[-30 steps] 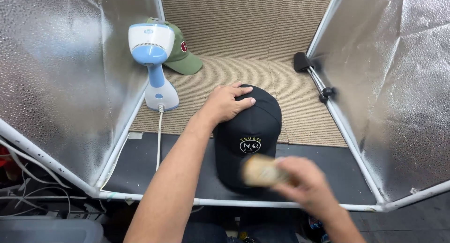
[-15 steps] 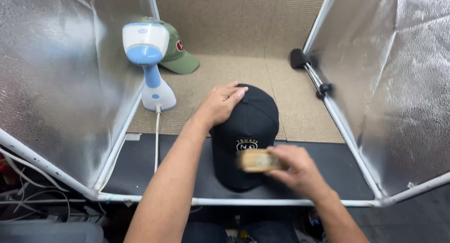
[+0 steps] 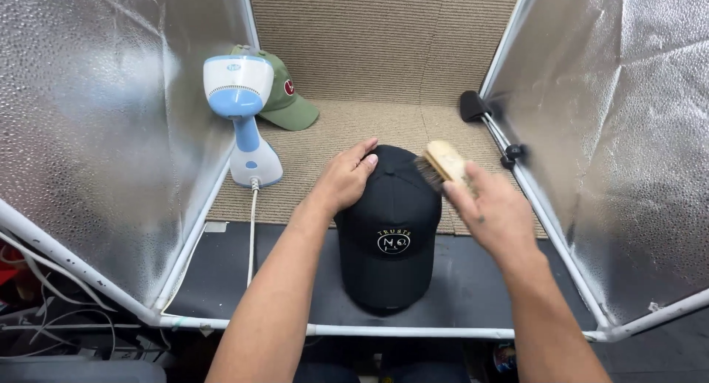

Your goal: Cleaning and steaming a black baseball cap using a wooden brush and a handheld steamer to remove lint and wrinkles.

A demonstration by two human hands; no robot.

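Left hand (image 3: 346, 180) lies spread flat on the crown of the black cap (image 3: 390, 235) at enclosure centre, while right hand (image 3: 493, 211) grips a wooden brush (image 3: 442, 165), bristles apparently touching the crown's right side.

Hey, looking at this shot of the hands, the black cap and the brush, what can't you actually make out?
Head view only:
- Wooden brush handle: hidden under the right hand.
- Black cap left rear: covered by the left hand.
- Green cap: partly behind the blue-and-white steamer.
- Black clamp: too small to identify.
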